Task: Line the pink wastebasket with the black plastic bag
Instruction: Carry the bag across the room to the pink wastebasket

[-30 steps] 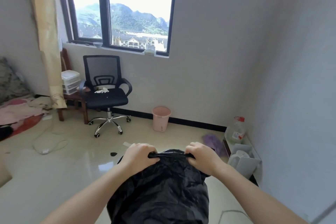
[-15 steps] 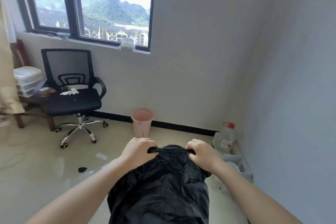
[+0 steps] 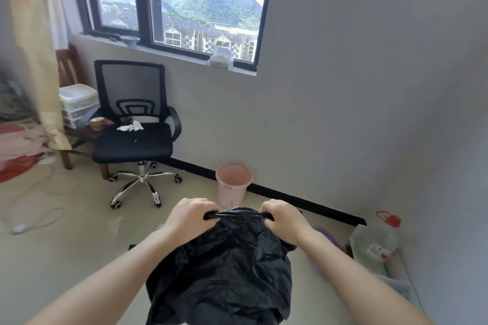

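Note:
The black plastic bag (image 3: pixel 227 266) hangs crumpled in front of me, its top edge stretched taut between both hands. My left hand (image 3: pixel 191 216) grips the left end of that edge and my right hand (image 3: pixel 284 219) grips the right end. Just beyond my hands, the pink wastebasket (image 3: pixel 232 183) stands upright on the floor against the wall. It looks empty inside and has no liner; its lower front is hidden behind the bag and my hands.
A black office chair (image 3: pixel 134 134) on castors stands left of the basket, with white tissue on its seat. A clear jug with a red cap (image 3: pixel 377 240) and a box sit at the right wall. A white cable (image 3: pixel 39 221) lies on the floor at left.
The basket now appears larger and closer than before, and the view has swung back to the left. Both hands keep the same grip on the bag's top edge.

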A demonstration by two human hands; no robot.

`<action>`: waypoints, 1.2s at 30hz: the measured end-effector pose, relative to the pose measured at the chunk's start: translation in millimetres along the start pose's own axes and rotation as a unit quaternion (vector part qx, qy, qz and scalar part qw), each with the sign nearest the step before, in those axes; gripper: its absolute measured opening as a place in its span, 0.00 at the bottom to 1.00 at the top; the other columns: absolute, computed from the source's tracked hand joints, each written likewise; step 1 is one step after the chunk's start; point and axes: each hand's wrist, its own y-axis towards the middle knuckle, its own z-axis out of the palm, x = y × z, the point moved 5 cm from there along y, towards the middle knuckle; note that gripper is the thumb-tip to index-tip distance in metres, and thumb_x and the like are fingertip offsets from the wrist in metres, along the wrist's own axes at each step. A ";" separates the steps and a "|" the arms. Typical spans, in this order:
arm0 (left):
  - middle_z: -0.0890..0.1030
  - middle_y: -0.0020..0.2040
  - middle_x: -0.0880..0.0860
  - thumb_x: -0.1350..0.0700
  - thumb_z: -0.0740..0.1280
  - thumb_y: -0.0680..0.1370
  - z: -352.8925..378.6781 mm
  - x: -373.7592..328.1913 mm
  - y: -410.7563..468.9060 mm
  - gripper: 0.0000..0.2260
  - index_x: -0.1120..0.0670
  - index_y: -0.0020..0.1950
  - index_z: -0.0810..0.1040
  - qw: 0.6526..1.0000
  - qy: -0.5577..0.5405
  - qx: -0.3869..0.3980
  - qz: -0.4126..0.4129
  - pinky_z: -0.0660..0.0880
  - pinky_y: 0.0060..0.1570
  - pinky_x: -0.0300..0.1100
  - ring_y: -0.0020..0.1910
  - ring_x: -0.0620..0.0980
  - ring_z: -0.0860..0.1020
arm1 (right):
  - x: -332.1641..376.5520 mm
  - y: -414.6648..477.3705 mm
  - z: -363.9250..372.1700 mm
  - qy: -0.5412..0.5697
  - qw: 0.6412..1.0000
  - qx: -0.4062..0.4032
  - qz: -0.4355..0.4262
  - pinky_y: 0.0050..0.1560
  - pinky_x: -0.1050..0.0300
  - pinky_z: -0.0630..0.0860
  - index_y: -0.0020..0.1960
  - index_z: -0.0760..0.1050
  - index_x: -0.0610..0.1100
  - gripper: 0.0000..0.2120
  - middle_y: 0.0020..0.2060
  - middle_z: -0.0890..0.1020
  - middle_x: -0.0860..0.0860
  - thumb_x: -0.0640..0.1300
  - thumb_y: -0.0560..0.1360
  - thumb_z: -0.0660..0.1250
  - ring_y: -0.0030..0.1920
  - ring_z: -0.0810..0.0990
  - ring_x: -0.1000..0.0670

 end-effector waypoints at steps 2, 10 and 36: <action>0.83 0.49 0.51 0.52 0.66 0.75 -6.4 14.2 34.8 0.09 0.53 0.51 0.81 1.000 -0.004 -0.012 -0.006 0.68 0.47 0.40 0.51 0.53 0.79 | -5.6 37.4 -11.2 -0.012 1.000 0.000 -0.009 0.49 0.53 0.70 0.51 0.75 0.39 0.09 0.51 0.79 0.42 0.39 0.74 0.59 0.53 0.74 0.43; 0.84 0.49 0.53 0.53 0.66 0.74 16.2 44.2 158.7 0.09 0.55 0.50 0.81 0.999 -0.015 -0.030 0.005 0.69 0.47 0.42 0.51 0.54 0.79 | -63.0 135.7 -15.4 -0.010 0.999 -0.017 0.032 0.54 0.53 0.68 0.52 0.73 0.40 0.08 0.50 0.78 0.44 0.40 0.75 0.59 0.52 0.73 0.44; 0.82 0.54 0.50 0.48 0.59 0.74 131.2 223.4 393.8 0.16 0.52 0.55 0.79 0.979 0.042 0.085 -0.180 0.68 0.54 0.41 0.56 0.50 0.77 | -182.9 448.1 94.2 0.111 0.992 0.056 0.019 0.59 0.54 0.67 0.54 0.74 0.40 0.10 0.54 0.79 0.46 0.38 0.74 0.60 0.58 0.71 0.46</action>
